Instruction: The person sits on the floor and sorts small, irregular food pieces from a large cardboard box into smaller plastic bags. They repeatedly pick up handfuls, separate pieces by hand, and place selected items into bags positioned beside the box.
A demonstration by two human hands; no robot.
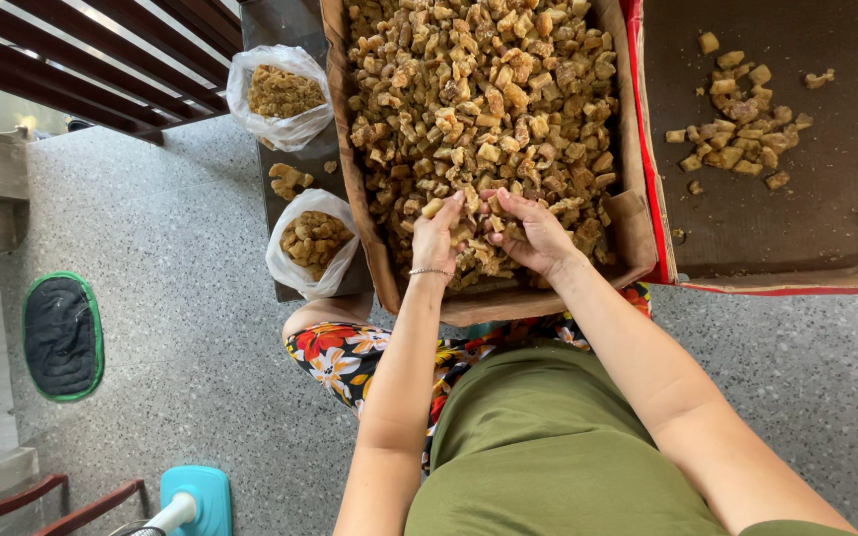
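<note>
Both hands, left (436,238) and right (531,234), dig side by side into brown chunks (479,89) in a cardboard box (355,189), fingers curled around pieces. Two plastic bags (312,243) of chunks sit left of it.

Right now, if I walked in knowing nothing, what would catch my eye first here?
First, the big cardboard box at top centre, heaped with golden-brown chunks. Both hands dig into the heap at its near edge, the left hand beside the right hand. Left of the box sit two clear plastic bags holding the same chunks, and to the right a small pile lies on a flat brown cardboard sheet.
</note>
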